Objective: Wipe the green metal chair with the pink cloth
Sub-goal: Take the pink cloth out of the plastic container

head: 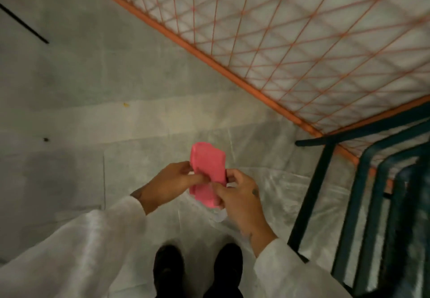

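The left hand [169, 182] and right hand [239, 198] each pinch the pink cloth [207, 172] between their fingers, above the floor. The green metal chair [363, 195] stands apart, right; a loose pinch could drop the cloth.

Left hand [171, 184] and right hand [239, 198] raised together at waist, fingers pinched closed, white sleeves.

pink cloth [208, 172], dark green chair [363, 195], orange diamond-grid mesh [302, 41], white sleeves [93, 239], black shoes [167, 267], pale grey floor [81, 76]
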`<state>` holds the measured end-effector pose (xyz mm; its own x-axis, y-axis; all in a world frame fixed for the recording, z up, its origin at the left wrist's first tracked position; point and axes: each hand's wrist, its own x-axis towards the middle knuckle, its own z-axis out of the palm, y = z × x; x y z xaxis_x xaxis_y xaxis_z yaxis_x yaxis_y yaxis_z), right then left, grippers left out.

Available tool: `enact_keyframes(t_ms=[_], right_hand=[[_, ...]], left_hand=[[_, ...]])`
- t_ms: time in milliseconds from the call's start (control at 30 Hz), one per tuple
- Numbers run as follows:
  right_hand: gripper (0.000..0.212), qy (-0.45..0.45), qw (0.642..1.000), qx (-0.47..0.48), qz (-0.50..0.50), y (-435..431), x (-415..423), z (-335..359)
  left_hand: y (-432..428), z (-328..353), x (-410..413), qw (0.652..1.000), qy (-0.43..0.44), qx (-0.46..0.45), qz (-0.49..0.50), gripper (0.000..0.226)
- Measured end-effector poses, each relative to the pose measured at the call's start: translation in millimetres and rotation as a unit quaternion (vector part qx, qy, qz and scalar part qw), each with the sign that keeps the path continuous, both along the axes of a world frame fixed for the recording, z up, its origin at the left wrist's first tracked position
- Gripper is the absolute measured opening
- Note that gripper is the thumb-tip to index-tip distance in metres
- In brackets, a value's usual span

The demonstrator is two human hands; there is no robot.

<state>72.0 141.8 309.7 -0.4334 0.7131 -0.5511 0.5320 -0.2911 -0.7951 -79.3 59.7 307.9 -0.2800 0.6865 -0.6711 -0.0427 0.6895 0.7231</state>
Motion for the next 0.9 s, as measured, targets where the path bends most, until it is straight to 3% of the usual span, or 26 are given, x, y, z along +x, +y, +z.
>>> enact_keyframes(t_ms=[67,233,400,633,900], right_hand=[[0.013,0.023,1.0,-0.013,-0.017,2,7,44],[0.013,0.036,0.997,-0.004,-0.068,3,34,143],[0.019,0.023,0.995,0.024,-0.095,-4,72,224],[0.02,-0.021,0.989,0.04,-0.139,-23,128,290],[0.022,0.036,0.973,0.029,-0.225,-58,187,331]], left_hand=[[6,43,3,0.998,-0.051,0.034,0.02,0.02],[12,134,24,0.988,-0.138,0.062,0.013,0.035],[10,206,57,0.988,-0.142,0.054,0.006,0.038],[8,270,101,0.978,-0.201,0.058,-0.031,0.028],[0,304,147,0.967,-0.209,0.102,-0.106,0.028]])
